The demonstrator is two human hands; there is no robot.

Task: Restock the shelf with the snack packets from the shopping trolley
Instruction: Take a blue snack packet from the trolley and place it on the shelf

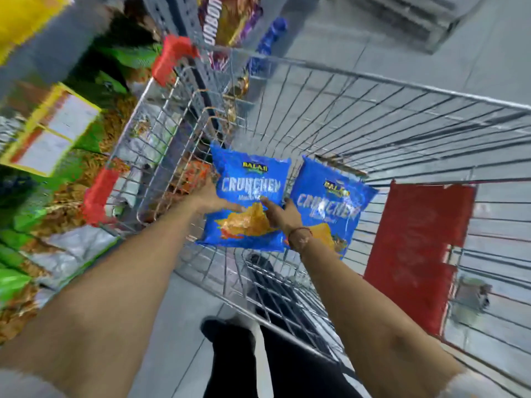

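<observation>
Two blue Crunchex snack packets lie in the wire shopping trolley (402, 90). The left packet (250, 179) is tilted up, and my left hand (214, 201) grips its left edge. My right hand (280, 215) rests between the two packets, its thumb on the left packet's front and its fingers hidden behind toward the right packet (330, 202). I cannot tell for sure which packet that hand grips. The shelf (57, 168) on my left holds green and orange snack bags.
Red plastic corner guards (99, 196) sit on the trolley's left rim, and a red flap (416, 248) hangs at its near right. Yellow price tags (48, 133) stick out from the shelf edge. Purple and blue packets (230, 21) stand beyond the trolley. My dark trouser legs (230, 354) are below.
</observation>
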